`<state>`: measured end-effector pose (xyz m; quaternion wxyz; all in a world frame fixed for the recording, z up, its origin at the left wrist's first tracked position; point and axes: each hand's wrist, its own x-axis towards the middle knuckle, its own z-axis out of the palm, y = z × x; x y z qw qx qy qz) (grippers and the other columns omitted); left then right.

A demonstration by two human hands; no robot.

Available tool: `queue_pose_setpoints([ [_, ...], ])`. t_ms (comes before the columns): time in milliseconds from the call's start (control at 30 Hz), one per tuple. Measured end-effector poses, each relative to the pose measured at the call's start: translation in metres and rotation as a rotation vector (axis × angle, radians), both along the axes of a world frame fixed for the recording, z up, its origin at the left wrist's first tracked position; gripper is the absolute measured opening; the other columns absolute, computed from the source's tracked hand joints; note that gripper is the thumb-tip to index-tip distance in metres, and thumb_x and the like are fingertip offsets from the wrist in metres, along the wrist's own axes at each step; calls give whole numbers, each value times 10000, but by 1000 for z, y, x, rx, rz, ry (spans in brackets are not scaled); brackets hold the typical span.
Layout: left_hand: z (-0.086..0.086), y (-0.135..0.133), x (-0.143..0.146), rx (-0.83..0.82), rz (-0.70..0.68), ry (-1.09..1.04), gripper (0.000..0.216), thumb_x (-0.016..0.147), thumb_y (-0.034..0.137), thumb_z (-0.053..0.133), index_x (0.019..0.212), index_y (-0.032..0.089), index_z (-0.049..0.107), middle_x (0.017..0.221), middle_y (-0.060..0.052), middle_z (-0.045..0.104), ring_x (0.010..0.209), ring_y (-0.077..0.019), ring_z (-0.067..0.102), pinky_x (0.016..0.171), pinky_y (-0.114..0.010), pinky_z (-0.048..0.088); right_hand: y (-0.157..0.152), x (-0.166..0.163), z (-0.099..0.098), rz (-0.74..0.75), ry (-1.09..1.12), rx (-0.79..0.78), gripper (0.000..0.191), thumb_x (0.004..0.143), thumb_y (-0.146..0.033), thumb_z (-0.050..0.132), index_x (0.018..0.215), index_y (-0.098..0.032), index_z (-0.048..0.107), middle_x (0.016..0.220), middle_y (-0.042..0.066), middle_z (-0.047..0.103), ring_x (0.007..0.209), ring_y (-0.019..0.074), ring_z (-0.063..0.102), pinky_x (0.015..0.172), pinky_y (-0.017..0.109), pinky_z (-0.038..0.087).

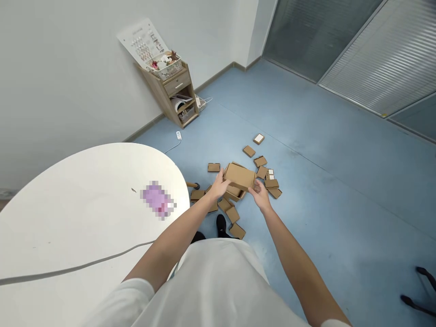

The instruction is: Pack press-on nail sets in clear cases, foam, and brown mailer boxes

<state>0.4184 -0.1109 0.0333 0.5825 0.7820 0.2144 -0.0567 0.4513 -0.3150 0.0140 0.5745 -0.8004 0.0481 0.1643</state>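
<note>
Cardboard box was held above the floor: left grip closed on one end, right grip on the opposite end, probably to share load and keep it steady. Smaller boxes lay scattered below both grips, on either side.
</note>
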Motion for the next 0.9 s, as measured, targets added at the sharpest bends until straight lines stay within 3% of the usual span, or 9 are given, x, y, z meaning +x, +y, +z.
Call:
queue_pose_setpoints([
  [167,10,3,-8,-2,-64,-33,671,764,352,518,1362,228,239,1420,-59,276,1326,-211,187,1042,-339,263,-9,-12,-3,-11,-21,92,698,672,-405,596,1299,-244,336,1392,92,318,1262,233,332,949,413,382],
  [300,16,13,-30,-4,-39,-31,736,740,363,568,1373,248,210,1446,-56,211,1313,-253,218,996,-352,341,-10,-25,-3,-7,21,119,677,675,-426,586,1279,-219,360,1352,120,373,1201,242,419,902,401,423],
  [400,20,23,-50,-38,40,-37,758,750,334,564,1388,229,168,1444,-93,205,1264,-268,324,936,-353,402,-3,-30,1,16,31,99,618,682,-426,571,1238,-213,404,1321,126,404,1048,221,544,853,383,454],
  [600,31,36,-99,-37,209,-2,623,798,336,492,1355,209,243,1292,-117,445,998,-173,572,838,-311,466,33,-37,5,179,63,99,493,706,-428,535,1139,-200,472,1126,113,545,771,162,601,750,372,492],
  [767,42,38,-146,-42,302,-20,454,780,328,508,1208,182,459,1091,-93,584,867,-151,599,806,-316,480,66,-53,8,357,67,119,430,713,-475,526,1027,-181,529,928,83,604,751,166,593,734,356,501],
  [900,51,49,-190,-8,421,-21,404,767,338,514,1141,185,517,1050,-85,604,817,-153,597,772,-319,483,97,-77,19,560,61,105,372,725,-467,524,966,-186,562,877,78,625,763,181,595,726,347,496],
])
